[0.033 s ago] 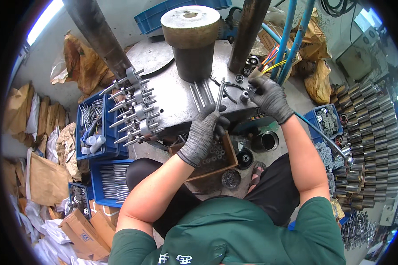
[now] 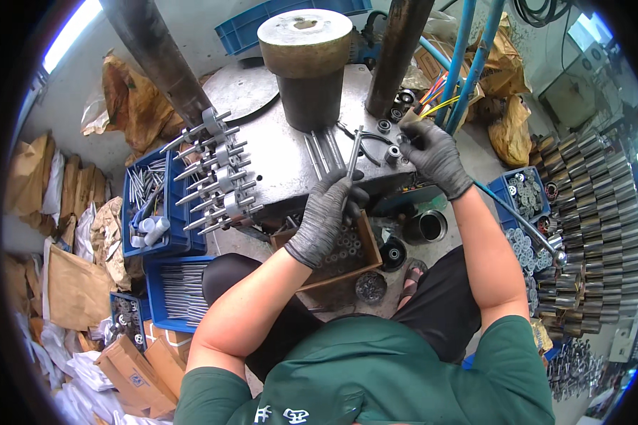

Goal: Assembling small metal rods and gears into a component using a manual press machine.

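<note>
My left hand (image 2: 326, 212), in a grey-black glove, is closed around a slim metal shaft (image 2: 354, 149) that points up and away over the near edge of the steel table (image 2: 283, 159). My right hand (image 2: 436, 157), gloved alike, is at the table's right side with its fingers curled inward. Whatever lies between those fingertips is too small to make out. Small ring bearings (image 2: 384, 126) stand just beyond it, and another bearing (image 2: 392, 153) is beside its fingers. Dark-handled pliers (image 2: 365, 145) and several loose shafts (image 2: 322, 150) rest between my hands.
A thick steel press column (image 2: 305, 78) rises behind the shafts. Rotor-like shafts with cores (image 2: 223, 177) line the left table edge. Below my hands is a wooden box (image 2: 368, 262) of rings. Blue bins (image 2: 170, 212) hold rods at left; metal cylinders (image 2: 588, 234) are stacked at right.
My right hand has shifted slightly to the right and nearer to me. The shaft in my left hand has tilted a little to the right.
</note>
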Motion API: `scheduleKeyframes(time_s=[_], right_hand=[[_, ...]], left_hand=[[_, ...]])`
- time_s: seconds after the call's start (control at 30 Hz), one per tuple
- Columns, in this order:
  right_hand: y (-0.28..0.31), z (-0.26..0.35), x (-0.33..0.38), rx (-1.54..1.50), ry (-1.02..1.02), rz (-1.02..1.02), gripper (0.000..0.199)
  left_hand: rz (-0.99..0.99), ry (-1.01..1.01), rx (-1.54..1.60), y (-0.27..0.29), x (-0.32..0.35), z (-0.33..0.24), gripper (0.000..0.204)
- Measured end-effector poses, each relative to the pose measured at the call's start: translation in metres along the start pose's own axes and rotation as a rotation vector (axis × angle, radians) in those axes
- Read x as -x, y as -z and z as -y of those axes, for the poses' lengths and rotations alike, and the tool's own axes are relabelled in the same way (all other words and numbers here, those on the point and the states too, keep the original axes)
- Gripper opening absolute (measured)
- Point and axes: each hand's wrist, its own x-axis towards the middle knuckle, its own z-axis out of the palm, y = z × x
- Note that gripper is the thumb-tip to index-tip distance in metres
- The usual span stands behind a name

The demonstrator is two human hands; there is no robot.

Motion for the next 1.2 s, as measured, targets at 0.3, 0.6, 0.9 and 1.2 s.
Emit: scheduleKeyframes(time_s=[0.3,0.6,0.9,1.2], right_hand=[[-0.008,0.036,0.022,-1.520,-0.414,-0.013,0.035],[-0.004,0.045,0.033,-1.143,-0.319,-0.057,0.033],[-0.010,0.058,0.034,-1.299,-0.338,-0.095,0.032],[-0.009,0.070,0.042,-1.471,-0.368,0.090,0.038]], left_hand=[[0.044,-0.004,-0.114,-0.008,0.004,0.009,0.023],[0.072,0.000,-0.153,-0.012,0.004,0.007,0.022],[0.079,-0.007,-0.104,-0.016,0.009,-0.002,0.017],[0.145,-0.114,-0.156,-0.015,0.012,0.004,0.020]])
